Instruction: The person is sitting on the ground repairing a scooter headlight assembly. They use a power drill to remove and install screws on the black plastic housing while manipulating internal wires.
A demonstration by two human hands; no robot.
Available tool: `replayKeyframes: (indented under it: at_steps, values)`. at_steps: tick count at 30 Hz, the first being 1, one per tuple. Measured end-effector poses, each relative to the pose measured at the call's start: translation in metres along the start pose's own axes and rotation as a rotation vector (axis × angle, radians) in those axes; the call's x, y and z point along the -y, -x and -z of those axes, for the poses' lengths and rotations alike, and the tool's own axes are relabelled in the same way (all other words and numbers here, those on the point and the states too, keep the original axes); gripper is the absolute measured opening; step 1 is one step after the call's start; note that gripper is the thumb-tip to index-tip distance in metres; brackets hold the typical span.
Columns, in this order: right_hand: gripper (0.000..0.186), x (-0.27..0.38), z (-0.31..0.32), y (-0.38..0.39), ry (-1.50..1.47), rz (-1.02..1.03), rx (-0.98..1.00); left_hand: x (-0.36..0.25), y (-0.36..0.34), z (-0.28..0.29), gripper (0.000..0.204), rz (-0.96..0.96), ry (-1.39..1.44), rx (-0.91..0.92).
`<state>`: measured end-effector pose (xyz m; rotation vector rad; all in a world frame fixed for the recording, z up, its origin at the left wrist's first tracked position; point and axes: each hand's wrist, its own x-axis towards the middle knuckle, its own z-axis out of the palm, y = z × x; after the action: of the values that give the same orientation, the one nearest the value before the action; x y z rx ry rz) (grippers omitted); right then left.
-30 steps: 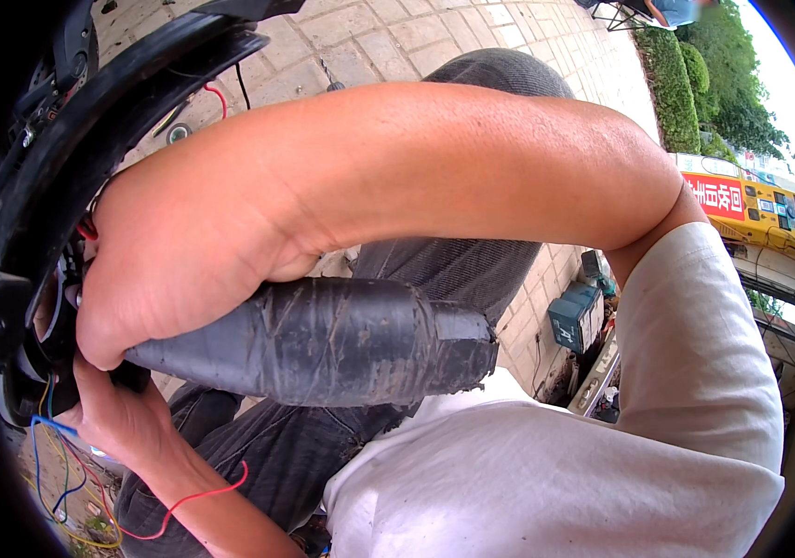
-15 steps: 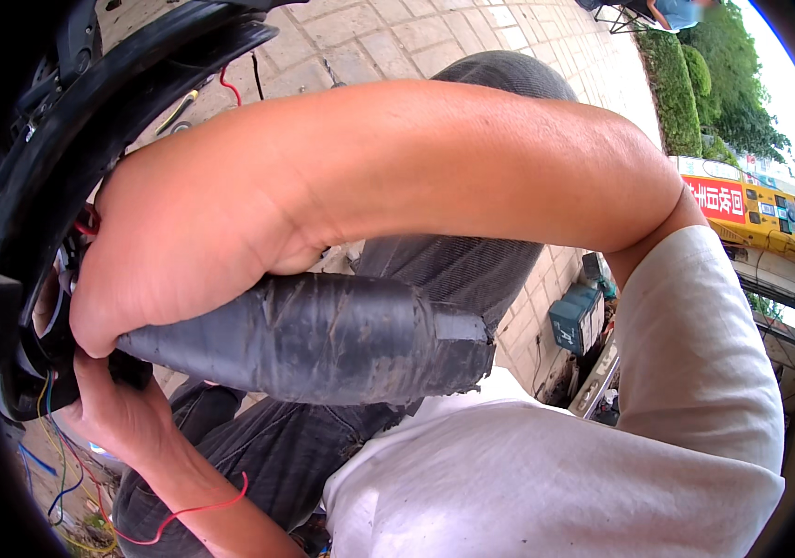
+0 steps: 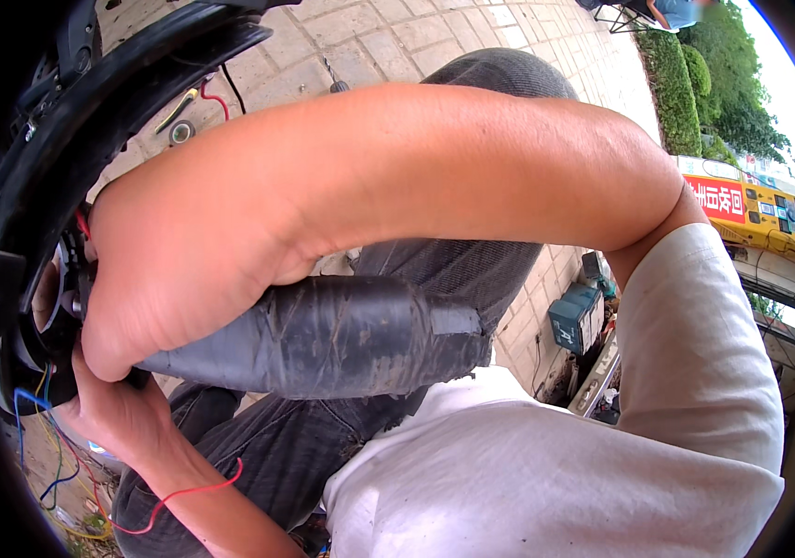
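Note:
My right arm crosses from the right shoulder to the left, and my right hand [image 3: 183,270] is closed over the narrow end of a thick black tape-wrapped handle [image 3: 332,339]. That end meets the inside of a curved black housing [image 3: 62,139], where a round metal part [image 3: 67,298] shows. My left hand [image 3: 123,418] comes up from the lower edge beneath the right hand. It grips the housing's lower edge, with its fingertips hidden. A red wire [image 3: 183,493] lies across my left wrist. Blue and yellow wires [image 3: 39,418] hang from the housing.
Under me is grey brick paving [image 3: 388,37], with a small metal tool [image 3: 179,110] and a ring [image 3: 180,133] lying on it. My knee in dark trousers [image 3: 509,79] rises behind the arm. A teal box [image 3: 576,319], a yellow-and-red machine [image 3: 769,209] and a hedge [image 3: 672,84] are at the right.
Both hands and the handle have stayed locked together at the housing. The hanging blue wire loop has shifted, and the housing sits slightly higher in view.

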<state>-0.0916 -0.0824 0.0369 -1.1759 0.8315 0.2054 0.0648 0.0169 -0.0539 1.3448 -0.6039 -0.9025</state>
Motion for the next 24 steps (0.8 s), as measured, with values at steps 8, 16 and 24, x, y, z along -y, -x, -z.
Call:
replayKeyframes:
  at_steps: [8,16,24]
  values:
    - [0.028,0.004,0.002,0.009,0.138,-0.082,-0.090,0.002,-0.001,0.005,0.047,0.065,0.129,0.012]
    - [0.036,0.003,0.014,0.005,0.186,-0.127,-0.063,0.000,-0.010,0.010,0.046,0.210,0.134,-0.026]
    - [0.050,-0.012,0.021,-0.001,0.342,0.025,-0.256,-0.007,-0.009,0.011,0.046,0.331,0.117,0.086]
